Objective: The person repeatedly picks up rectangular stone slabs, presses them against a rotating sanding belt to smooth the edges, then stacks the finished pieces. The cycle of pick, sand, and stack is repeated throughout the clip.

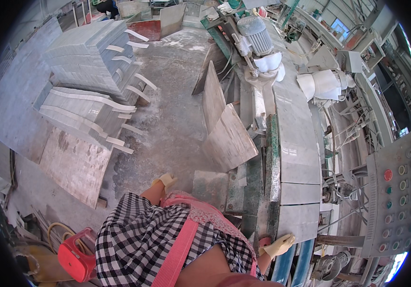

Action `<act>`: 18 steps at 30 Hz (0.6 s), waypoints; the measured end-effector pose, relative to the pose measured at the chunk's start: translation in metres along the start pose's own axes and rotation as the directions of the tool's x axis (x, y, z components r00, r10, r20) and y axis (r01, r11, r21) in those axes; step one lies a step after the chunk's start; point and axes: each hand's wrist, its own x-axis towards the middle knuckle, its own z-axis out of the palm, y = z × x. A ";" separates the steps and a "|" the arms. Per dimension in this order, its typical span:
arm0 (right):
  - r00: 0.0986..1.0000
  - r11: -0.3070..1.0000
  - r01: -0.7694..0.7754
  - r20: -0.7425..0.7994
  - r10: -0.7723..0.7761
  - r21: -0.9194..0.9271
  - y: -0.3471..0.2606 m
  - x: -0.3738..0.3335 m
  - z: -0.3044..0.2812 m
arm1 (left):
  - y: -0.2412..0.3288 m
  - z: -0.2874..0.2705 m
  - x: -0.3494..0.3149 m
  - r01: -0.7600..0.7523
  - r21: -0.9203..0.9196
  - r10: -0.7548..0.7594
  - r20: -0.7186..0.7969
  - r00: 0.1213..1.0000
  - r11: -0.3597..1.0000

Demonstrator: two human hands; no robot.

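Observation:
My right hand (280, 245), in a pale yellow glove, is at the near end of a row of grey stone slabs (298, 222) on the machine line. Its fingers stretch along the slab's near edge; whether they touch it I cannot tell. Blue rollers or belts (302, 263) run beneath and beside that hand. My left hand (168, 181), also gloved, hangs loosely over the floor in front of my checked sleeve and pink apron. Its fingers look relaxed, with nothing visible in them. A squarish grey plate (210, 188) lies closest to it.
Stacked grey slabs (86, 62) with pale strips between them stand at the left. Thin boards (232, 138) lean against the green machine frame. A motor (255, 36) sits above the line. At right is a control panel (396, 196) with buttons; a red plastic stool (76, 256) is lower left.

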 end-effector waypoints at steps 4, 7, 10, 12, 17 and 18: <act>1.000 1.000 -0.011 0.000 0.011 -0.004 -0.001 -0.002 -0.002 | -0.005 0.003 0.003 -0.002 0.010 0.002 -0.007 1.000 1.000; 1.000 1.000 -0.014 -0.001 0.014 -0.005 0.000 -0.003 -0.001 | -0.009 0.005 0.006 0.005 0.006 -0.005 0.003 1.000 1.000; 0.999 1.000 0.020 -0.048 -0.021 -0.012 0.005 -0.003 0.002 | -0.015 0.007 0.012 0.020 0.008 -0.021 0.019 1.000 1.000; 0.998 0.999 0.030 -0.059 -0.031 -0.012 0.008 -0.003 0.003 | -0.018 0.009 0.015 0.018 0.011 -0.018 0.026 0.999 1.000; 0.997 0.999 0.034 -0.061 -0.037 -0.043 0.010 -0.003 0.003 | -0.021 0.013 0.019 -0.054 0.020 0.055 -0.016 0.998 0.998; 0.998 0.999 0.019 -0.054 -0.021 -0.040 0.010 -0.004 0.002 | -0.020 0.013 0.019 -0.050 0.023 0.051 -0.020 0.999 0.998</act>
